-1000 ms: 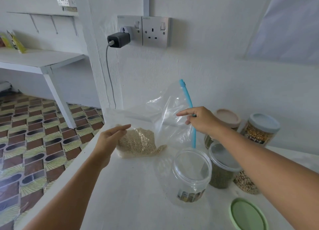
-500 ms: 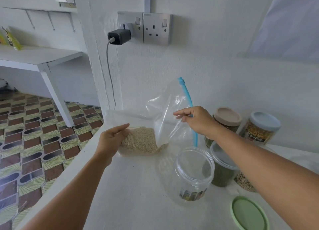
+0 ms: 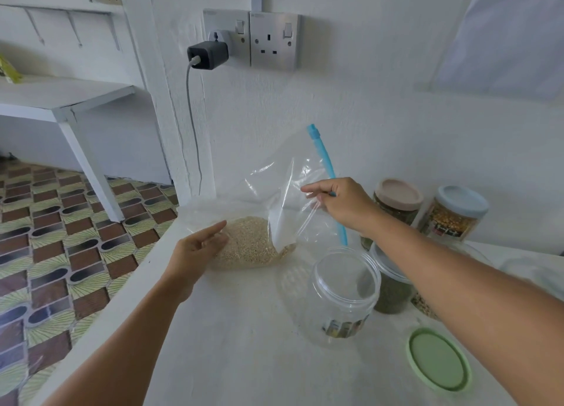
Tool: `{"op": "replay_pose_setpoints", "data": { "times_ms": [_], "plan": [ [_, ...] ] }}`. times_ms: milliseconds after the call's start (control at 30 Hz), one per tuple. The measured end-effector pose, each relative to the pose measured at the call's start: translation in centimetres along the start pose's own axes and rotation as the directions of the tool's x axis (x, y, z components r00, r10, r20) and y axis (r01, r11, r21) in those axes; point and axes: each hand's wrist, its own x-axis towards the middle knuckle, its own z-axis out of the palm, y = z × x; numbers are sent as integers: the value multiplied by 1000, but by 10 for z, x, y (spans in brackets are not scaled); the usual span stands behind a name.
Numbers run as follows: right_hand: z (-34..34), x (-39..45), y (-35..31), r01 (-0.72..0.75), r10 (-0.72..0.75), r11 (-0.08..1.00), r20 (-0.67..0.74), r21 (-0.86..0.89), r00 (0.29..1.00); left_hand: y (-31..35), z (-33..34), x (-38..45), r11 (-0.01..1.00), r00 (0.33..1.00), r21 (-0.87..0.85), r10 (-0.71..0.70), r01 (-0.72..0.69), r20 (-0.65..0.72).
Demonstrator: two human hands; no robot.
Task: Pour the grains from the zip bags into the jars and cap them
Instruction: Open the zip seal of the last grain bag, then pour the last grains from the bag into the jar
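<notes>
Right hand [image 3: 341, 206] pinches the zip bag [image 3: 274, 210] near its blue zipper [image 3: 328, 177]; left hand [image 3: 198, 247], fingers loosely extended, steadies the grains [image 3: 247, 241] on the counter [image 3: 244, 344]. Limp, slippery film: best gripped at both zipper corners above the open jar [image 3: 345, 292].

Home kitchen, grain jars [image 3: 396, 206], patterned floor tiles [image 3: 61, 238]

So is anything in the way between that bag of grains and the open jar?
Nothing visible. The zip bag lies on the counter just behind the open jar, whose mouth is uncovered; its green lid lies aside. The right hand pinches the bag's top.
</notes>
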Motion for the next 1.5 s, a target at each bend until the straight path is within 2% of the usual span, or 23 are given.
{"op": "replay_pose_setpoints", "data": {
  "times_ms": [100,267,500,700,900,1167,1333,1500],
  "plan": [
    [0,1,-13,27,-26,999,-38,30,999,6,7,1,998,993,-37,51,-55,-107],
    [-18,3,-37,44,-35,995,-106,87,994,29,-1,-4,976,973,-154,120,-152,-196],
    [-42,-11,-100,80,-26,958,-194,274,981,86,-20,-13,937,942,-213,221,-277,-253],
    [-46,-38,-118,86,-46,944,-130,317,990,109,-29,-27,929,925,-232,206,-287,-318],
    [-54,-61,-115,115,-84,893,-89,436,993,132,-26,-52,918,883,-200,242,-343,-403],
    [-64,-86,-105,156,-133,845,-80,512,988,153,-20,-88,929,872,-193,205,-317,-443],
    [-57,-100,-89,153,-124,835,-90,529,988,159,-6,-103,936,860,-126,242,-329,-450],
    [-50,-104,-87,159,-107,825,-127,543,986,162,-5,-105,941,889,-128,243,-314,-389]
  ]
}}
